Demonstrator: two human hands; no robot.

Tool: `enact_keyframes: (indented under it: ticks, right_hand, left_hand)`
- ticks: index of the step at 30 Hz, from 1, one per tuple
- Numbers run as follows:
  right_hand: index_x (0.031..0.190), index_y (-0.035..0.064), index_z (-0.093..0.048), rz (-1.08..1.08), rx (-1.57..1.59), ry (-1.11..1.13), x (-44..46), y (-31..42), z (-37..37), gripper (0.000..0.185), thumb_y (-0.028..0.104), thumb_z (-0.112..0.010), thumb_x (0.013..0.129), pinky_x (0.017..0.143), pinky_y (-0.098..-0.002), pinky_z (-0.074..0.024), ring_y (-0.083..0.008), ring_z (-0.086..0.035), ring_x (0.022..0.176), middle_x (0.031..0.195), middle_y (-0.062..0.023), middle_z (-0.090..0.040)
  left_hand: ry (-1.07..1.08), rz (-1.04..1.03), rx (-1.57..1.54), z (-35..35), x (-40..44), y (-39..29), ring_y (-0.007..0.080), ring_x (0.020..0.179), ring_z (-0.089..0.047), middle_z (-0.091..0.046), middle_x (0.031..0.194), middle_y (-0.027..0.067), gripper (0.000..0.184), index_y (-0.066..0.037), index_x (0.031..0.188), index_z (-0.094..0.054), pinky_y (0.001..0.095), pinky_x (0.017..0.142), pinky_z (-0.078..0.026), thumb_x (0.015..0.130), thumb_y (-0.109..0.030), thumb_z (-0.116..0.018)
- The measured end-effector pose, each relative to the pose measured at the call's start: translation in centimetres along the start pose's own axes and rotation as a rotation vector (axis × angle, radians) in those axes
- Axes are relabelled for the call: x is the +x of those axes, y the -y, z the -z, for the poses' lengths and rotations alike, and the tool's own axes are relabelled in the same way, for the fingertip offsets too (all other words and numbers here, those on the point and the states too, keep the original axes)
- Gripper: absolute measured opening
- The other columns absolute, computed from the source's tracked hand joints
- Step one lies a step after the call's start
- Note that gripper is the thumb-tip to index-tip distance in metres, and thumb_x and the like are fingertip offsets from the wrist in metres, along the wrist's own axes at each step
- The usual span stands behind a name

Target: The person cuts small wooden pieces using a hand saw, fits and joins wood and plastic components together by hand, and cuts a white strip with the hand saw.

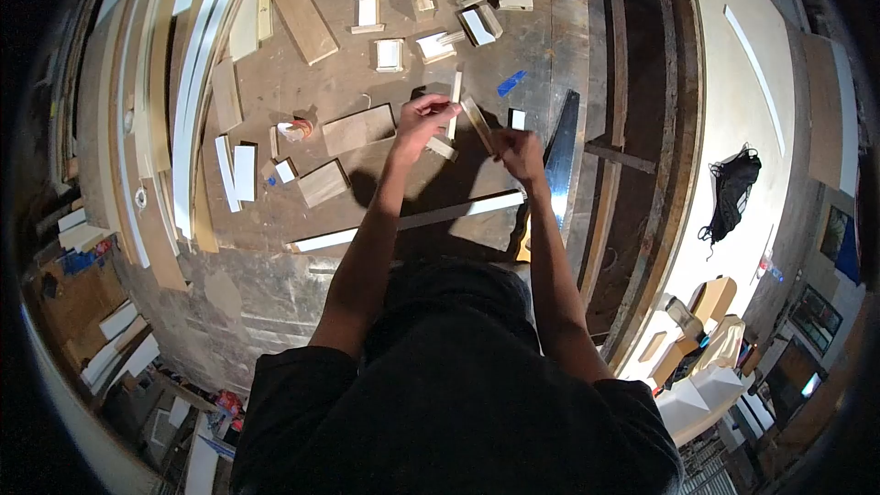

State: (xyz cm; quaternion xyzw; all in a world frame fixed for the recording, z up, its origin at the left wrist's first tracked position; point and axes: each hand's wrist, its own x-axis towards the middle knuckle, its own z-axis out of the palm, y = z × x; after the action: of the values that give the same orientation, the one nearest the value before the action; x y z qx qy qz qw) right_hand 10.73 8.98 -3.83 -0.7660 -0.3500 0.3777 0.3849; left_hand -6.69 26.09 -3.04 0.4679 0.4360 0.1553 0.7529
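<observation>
Over the brown work table, my left hand [424, 125] has its thumb and fingers pinched around a short pale wooden strip [456, 85]. My right hand [521, 158] is closed on the lower end of a thin wooden strip [477, 121], which slants up toward my left fingertips. Whether the two strips touch is not clear. Below my left hand lies a small wooden piece [441, 148]. To the right of my right hand is a handsaw [563, 151], its handle partly hidden by my forearm. A long white-faced strip [463, 209] lies under both forearms.
Several small wooden assemblies [368, 13] stand at the back. Wooden blocks [359, 129] and a tape roll [295, 130] sit to the left, near long boards [197, 110]. Blue tape [511, 83] lies behind my right hand. A black cloth item [735, 185] rests on a pale board at right.
</observation>
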Motion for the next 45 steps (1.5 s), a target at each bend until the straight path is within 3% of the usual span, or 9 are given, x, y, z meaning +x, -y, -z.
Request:
enact_keyframes:
  ticks: [2, 5, 7, 13, 16, 19, 30, 35, 45]
  right_hand:
    - [0.098, 0.0086, -0.080, -0.064, -0.243, -0.082, 0.6, 4.2, 0.7, 0.035, 0.042, -0.078, 0.087, 0.070, -0.0420, -0.0569, -0.0338, -0.073, 0.074, 0.082, -0.0155, -0.075]
    - [0.097, 0.0095, -0.079, -0.034, -0.427, -0.557, 1.0, 2.5, 0.3, 0.034, 0.042, -0.079, 0.085, 0.074, -0.0436, -0.0573, -0.0342, -0.074, 0.085, 0.093, -0.0149, -0.075]
    - [0.100, 0.0086, -0.077, -0.008, -0.422, -0.571, 0.2, 1.3, 0.1, 0.039, 0.041, -0.085, 0.079, 0.074, -0.0440, -0.0583, -0.0359, -0.074, 0.085, 0.097, -0.0153, -0.075]
    - [0.111, 0.0039, -0.074, 0.033, -0.516, -0.472, -2.2, -0.9, 0.0, 0.043, 0.030, -0.085, 0.080, 0.076, -0.0400, -0.0590, -0.0296, -0.075, 0.084, 0.098, -0.0161, -0.076]
    - [0.129, -0.0065, -0.066, -0.299, 0.218, -0.124, -5.0, 2.6, 2.1, 0.051, 0.022, -0.078, 0.088, 0.074, -0.0306, -0.0560, -0.0140, -0.069, 0.084, 0.093, -0.0130, -0.075]
    - [0.127, -0.0107, -0.066, -0.347, 0.825, 0.066, -8.6, 6.8, 2.5, 0.041, 0.015, -0.064, 0.095, 0.061, -0.0302, -0.0489, -0.0147, -0.062, 0.072, 0.091, -0.0111, -0.071]
    - [0.115, -0.0093, -0.069, -0.417, 0.902, 0.288, -12.9, 13.5, 1.1, 0.034, 0.017, -0.062, 0.095, 0.052, -0.0272, -0.0428, -0.0141, -0.059, 0.067, 0.090, -0.0125, -0.072]
    - [0.105, -0.0043, -0.073, -0.400, 0.816, 0.392, -13.6, 14.2, -0.2, 0.025, 0.018, -0.067, 0.094, 0.044, -0.0242, -0.0407, -0.0103, -0.056, 0.057, 0.083, -0.0098, -0.073]
    - [0.121, -0.0083, -0.069, -0.316, 0.718, 0.362, -16.8, 16.6, -4.1, 0.037, 0.019, -0.063, 0.096, 0.046, -0.0248, -0.0419, -0.0136, -0.058, 0.059, 0.089, -0.0129, -0.074]
  left_hand:
    - [0.036, 0.043, -0.102, 0.2, -1.1, -0.8, 0.0081, 0.085, -0.067, -0.075, 0.100, 0.0020, 0.024, -0.006, 0.113, -0.073, 0.0250, 0.070, -0.055, 0.094, -0.020, -0.078]
    - [0.100, 0.084, -0.254, 1.0, -1.8, -1.2, 0.0104, 0.090, -0.069, -0.075, 0.104, 0.0018, 0.024, -0.007, 0.119, -0.071, 0.0275, 0.077, -0.056, 0.097, -0.018, -0.072]
    - [0.141, 0.101, -0.308, 1.4, -2.7, -1.5, 0.0105, 0.092, -0.069, -0.075, 0.105, 0.0018, 0.024, -0.007, 0.119, -0.071, 0.0284, 0.078, -0.056, 0.098, -0.018, -0.072]
    - [0.037, -0.007, -0.163, 1.7, -5.1, -1.0, 0.0083, 0.089, -0.068, -0.074, 0.100, 0.0005, 0.024, -0.005, 0.114, -0.070, 0.0253, 0.075, -0.054, 0.093, -0.011, -0.078]
    - [0.034, -0.109, -0.175, 1.0, -7.5, -3.4, 0.0093, 0.087, -0.068, -0.073, 0.098, 0.0026, 0.027, -0.003, 0.114, -0.070, 0.0259, 0.075, -0.055, 0.089, -0.004, -0.080]
    - [0.106, -0.169, -0.216, 0.0, -9.3, -4.6, 0.0132, 0.091, -0.071, -0.075, 0.100, 0.0069, 0.031, -0.001, 0.111, -0.069, 0.0291, 0.083, -0.057, 0.083, 0.003, -0.082]
    - [0.038, -0.281, -0.075, -0.8, -14.1, -5.3, 0.0097, 0.084, -0.069, -0.076, 0.095, 0.0068, 0.034, 0.002, 0.110, -0.071, 0.0252, 0.073, -0.055, 0.080, -0.002, -0.087]
    - [0.052, -0.315, 0.075, 0.1, -16.7, -4.8, 0.0086, 0.082, -0.067, -0.073, 0.092, 0.0032, 0.029, 0.001, 0.114, -0.070, 0.0251, 0.071, -0.053, 0.092, -0.014, -0.080]
    - [-0.110, -0.498, 0.148, 2.8, -20.5, -4.0, 0.0043, 0.071, -0.058, -0.067, 0.084, 0.0021, 0.022, 0.000, 0.113, -0.064, 0.0228, 0.057, -0.048, 0.100, -0.017, -0.070]
